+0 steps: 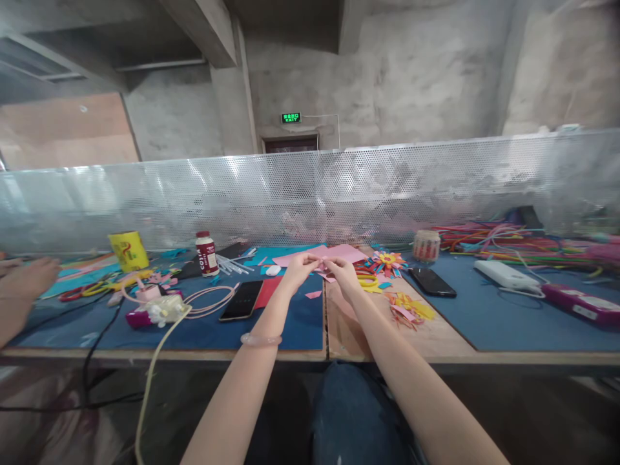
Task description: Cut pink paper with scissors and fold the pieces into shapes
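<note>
My left hand and my right hand meet over the table, fingertips pinched together. Between them is a small piece of pink paper, mostly hidden by the fingers. Behind and beneath the hands lie larger pink paper sheets. A pink scrap rests on the blue mat below my left hand. Yellow-handled scissors lie just right of my right hand. Beyond them is a multicoloured paper flower.
Phones lie on both sides. At left are a bottle, a yellow container, a power strip with cables and another person's hand. Paper scraps, a jar and a power bank lie right. A perforated metal screen stands behind.
</note>
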`<act>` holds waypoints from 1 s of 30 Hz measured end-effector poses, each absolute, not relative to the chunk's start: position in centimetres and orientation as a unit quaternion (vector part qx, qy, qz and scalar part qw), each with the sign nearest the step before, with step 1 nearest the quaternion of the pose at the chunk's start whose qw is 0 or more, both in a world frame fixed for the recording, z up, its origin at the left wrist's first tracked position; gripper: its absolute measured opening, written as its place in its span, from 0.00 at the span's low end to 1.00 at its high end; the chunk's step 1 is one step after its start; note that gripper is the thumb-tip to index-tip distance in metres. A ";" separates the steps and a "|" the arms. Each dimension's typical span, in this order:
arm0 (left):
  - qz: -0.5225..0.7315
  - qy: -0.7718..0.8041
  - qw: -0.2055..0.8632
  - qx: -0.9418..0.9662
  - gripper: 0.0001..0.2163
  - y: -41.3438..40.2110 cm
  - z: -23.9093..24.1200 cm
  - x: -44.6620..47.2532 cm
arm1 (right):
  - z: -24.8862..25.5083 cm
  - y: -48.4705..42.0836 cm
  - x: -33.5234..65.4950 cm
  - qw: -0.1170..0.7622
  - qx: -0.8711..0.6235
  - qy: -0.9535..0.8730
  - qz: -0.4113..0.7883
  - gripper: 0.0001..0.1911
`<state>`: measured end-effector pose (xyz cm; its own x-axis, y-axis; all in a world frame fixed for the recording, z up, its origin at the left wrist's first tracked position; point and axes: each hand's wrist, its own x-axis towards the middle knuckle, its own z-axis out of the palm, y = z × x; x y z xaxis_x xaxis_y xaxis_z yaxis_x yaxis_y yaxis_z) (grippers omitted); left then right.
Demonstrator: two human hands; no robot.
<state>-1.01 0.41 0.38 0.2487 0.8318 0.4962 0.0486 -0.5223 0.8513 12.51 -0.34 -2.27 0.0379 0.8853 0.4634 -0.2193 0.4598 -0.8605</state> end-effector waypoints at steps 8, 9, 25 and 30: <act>0.514 0.358 0.363 0.690 0.10 0.3 0.4 -0.9 | -2.3 -0.3 12.4 0.659 -0.301 -0.539 0.429 0.08; 0.506 0.368 0.359 0.692 0.11 0.3 0.4 -1.0 | -2.3 -0.2 12.4 0.664 -0.293 -0.535 0.432 0.08; 0.510 0.352 0.357 0.699 0.10 0.1 0.4 -0.9 | -2.1 -0.6 12.6 0.671 -0.259 -0.533 0.446 0.08; 0.513 0.348 0.364 0.695 0.10 0.1 0.3 -0.8 | -2.0 -0.6 12.6 0.677 -0.262 -0.519 0.452 0.08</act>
<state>-0.82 0.11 0.35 0.2318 0.8574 0.4594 0.1116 -0.4926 0.8631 12.58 -0.58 -2.05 0.0526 0.8833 0.4659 -0.3396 0.4546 -0.8234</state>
